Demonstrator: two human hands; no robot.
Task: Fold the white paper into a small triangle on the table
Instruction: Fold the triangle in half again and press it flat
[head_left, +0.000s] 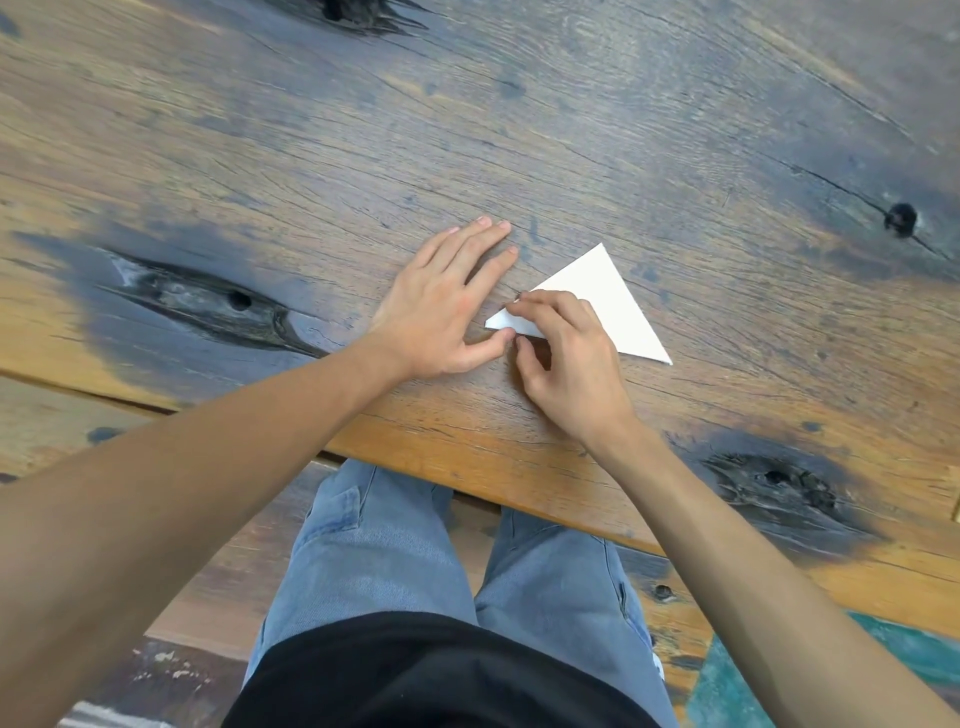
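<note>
Looking down at a weathered wooden table (363, 156) with one sheet of white paper (613, 306) on it, already in a triangle shape, lying flat not far in from the near edge and a bit right of center. No containers anywhere, so nothing to report on that front. Two bare hands are on it: the left hand (441, 306) lies flat on the wood just left of the paper, fingers spread and pointing away, with the thumb reaching over to the paper's left tip. The right hand (566, 353) sits over the near-left part of the triangle, fingers curled, fingertips (524, 299) pressing down on the paper near that same corner (thumb tucked under the hand, so I can't tell if it's actually pinching the sheet or just pushing on it). The two hands nearly touch at that corner. The triangle's far point and right point stick out free, with lots of bare tabletop beyond and to the right. The near table edge runs diagonally just below the wrists, and blue jeans (374, 545) show underneath.
</note>
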